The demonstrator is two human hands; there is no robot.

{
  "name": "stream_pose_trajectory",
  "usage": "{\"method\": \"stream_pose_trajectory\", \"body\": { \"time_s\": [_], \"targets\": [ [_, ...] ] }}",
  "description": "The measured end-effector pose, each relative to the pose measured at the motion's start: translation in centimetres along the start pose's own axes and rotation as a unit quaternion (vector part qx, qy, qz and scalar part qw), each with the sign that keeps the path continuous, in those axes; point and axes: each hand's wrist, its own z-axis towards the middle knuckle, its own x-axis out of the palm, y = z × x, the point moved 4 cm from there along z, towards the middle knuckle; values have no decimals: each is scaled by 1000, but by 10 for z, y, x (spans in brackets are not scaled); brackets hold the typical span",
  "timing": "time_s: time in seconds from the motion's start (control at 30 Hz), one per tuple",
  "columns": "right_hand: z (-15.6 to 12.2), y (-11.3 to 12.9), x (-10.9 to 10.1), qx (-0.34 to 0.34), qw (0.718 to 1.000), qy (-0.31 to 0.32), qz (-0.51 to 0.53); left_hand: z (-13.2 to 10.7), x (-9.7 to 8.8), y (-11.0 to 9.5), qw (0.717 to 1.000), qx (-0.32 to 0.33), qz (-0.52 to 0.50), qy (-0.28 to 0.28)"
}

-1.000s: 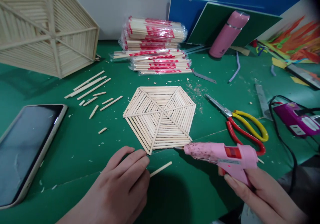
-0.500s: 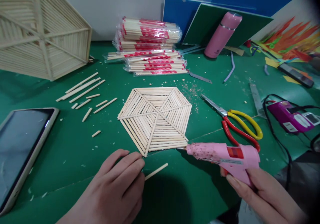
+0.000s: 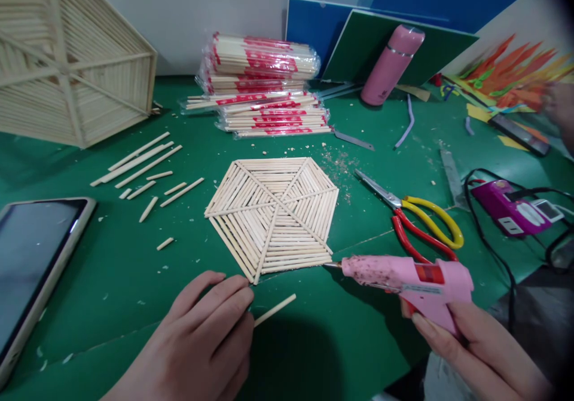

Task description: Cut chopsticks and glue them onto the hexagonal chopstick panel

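A flat hexagon-like panel of wooden sticks (image 3: 274, 207) lies on the green table, with strips crossing at its middle. My left hand (image 3: 201, 329) is closed just below its lower left corner, and a short wooden stick (image 3: 280, 308) juts out from under the fingers to the right. In my right hand (image 3: 479, 347) is a pink glue gun (image 3: 399, 275), held by its handle with fingers by the red trigger. The metal tip is at the panel's lower right corner; I cannot tell whether it touches.
Scissors (image 3: 412, 219) with red and yellow handles lie beyond the glue gun. Cut sticks (image 3: 141, 156) are scattered at left near a phone (image 3: 40, 269). Wrapped chopsticks (image 3: 269, 84), a pink bottle (image 3: 394, 63) and a larger stick panel (image 3: 107, 78) stand behind. Another person's hand (image 3: 560, 111) shows at right.
The glue gun has slid right along the panel's lower edge to its corner. My left hand stays by the panel with the stick. Another person's hand has come in at the right edge.
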Motion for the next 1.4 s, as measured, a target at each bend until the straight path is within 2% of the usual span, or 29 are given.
{"method": "stream_pose_trajectory", "body": {
  "time_s": [0.2, 0.37, 0.5, 0.67, 0.97, 1.13, 1.27, 1.4],
  "targets": [
    [-4, -6, -2, 4, 1000, -21, 8, -4, 4, 2, 1000, 7, -7, -11],
    [-9, -14, 0, 12, 1000, 5, -17, -2, 3, 2, 1000, 9, 0, -13],
    [-9, -10, 0, -1, 1000, 11, -20, -1, 2, 1, 1000, 5, 3, -13],
    [-7, -8, -2, 12, 1000, -18, -3, -4, 3, 2, 1000, 3, 1, -17],
    [-9, -11, -3, 8, 1000, -28, 4, -1, 2, 1, 1000, -3, -15, -21],
    [-8, -7, -4, 42, 996, -70, 32, 0, 2, 1, 1000, -7, -22, -17],
    [-7, -8, -2, 37, 998, -45, 24, 1, 2, 1, 1000, -8, -23, -15],
    [-8, -14, -2, 27, 998, -53, 20, 0, 1, 0, 1000, 1, -13, -11]
  ]
}}
